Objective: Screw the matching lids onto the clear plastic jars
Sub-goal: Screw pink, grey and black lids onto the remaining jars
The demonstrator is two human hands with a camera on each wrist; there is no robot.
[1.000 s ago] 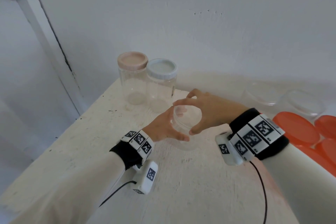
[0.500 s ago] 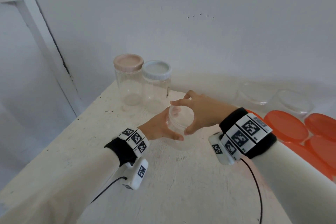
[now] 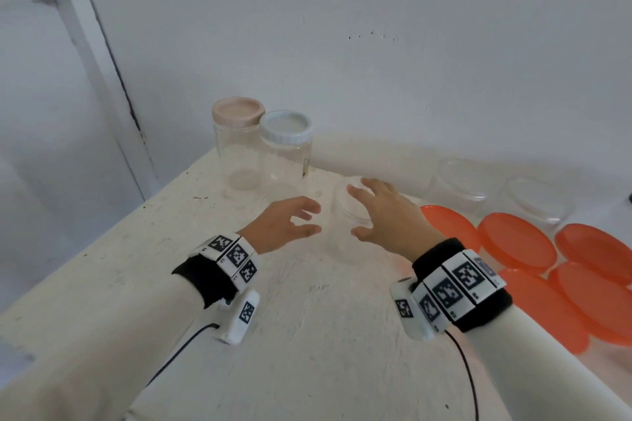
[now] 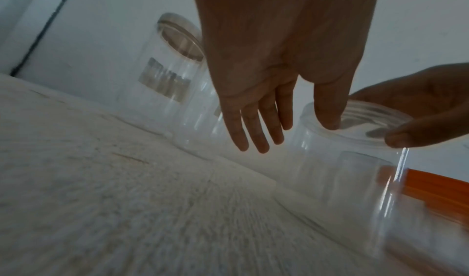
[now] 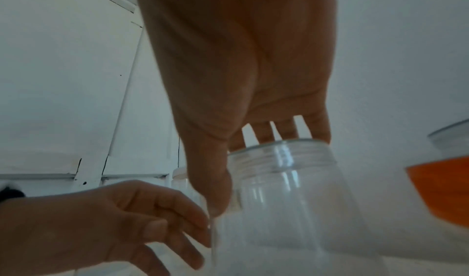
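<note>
Clear lidded jar (image 3: 345, 215) mid-desk, left hand (image 3: 285, 227) and right hand (image 3: 386, 215) flanking it, fingers spread, gripping nothing

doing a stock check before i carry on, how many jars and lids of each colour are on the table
clear jars: 5
orange lids: 5
pink lid: 1
white lid: 1
total: 12
clear lid on the middle jar: cannot tell

clear jar (image 3: 345, 219) upright, two lidded jars (image 3: 263, 150) behind
</note>
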